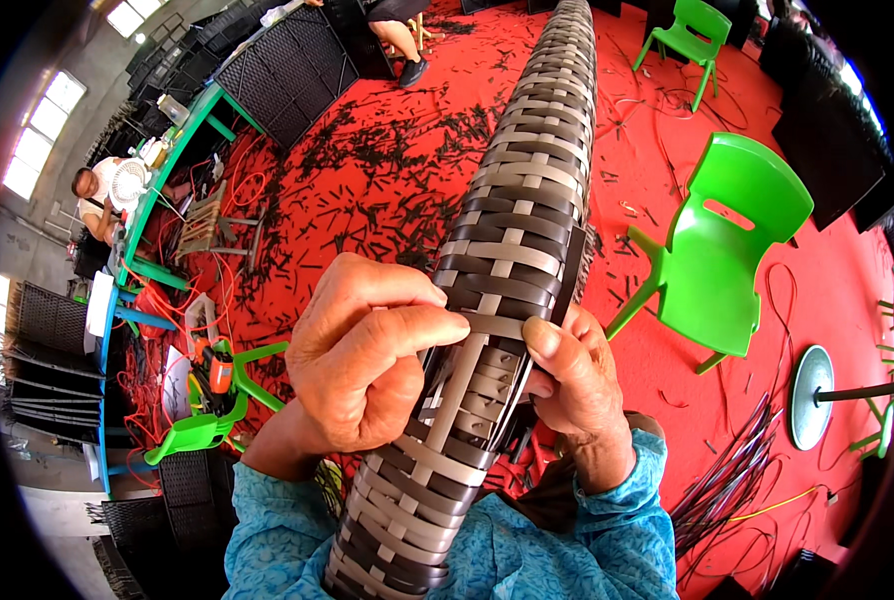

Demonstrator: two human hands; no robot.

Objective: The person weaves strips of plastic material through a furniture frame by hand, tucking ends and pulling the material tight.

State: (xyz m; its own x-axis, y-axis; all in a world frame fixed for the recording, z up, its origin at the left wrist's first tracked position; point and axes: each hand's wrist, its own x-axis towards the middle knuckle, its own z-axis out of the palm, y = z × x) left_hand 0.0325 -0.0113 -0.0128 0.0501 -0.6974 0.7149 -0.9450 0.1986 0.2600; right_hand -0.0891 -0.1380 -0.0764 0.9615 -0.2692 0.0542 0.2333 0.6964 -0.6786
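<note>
A long woven piece (529,210) of flat dark brown and taupe strips runs from my body far ahead across the middle. Between my hands its outer weave has a gap, where a lengthwise taupe strip (458,390) and an inner woven layer show. One taupe cross strip (495,325) lies over the far end of this gap. My left hand (362,350) is curled, its index fingertip at the left part of that cross strip. My right hand (579,385) grips the right edge, thumb pressed on the strip's other end; its other fingers are partly hidden.
Dark scraps (397,165) litter the red floor (357,225). A green chair (722,250) stands at right, near a round-based stand (813,398) and loose strips (732,480). At left are a green-framed table (162,185), an orange-and-black tool (220,372) and a seated person (97,195).
</note>
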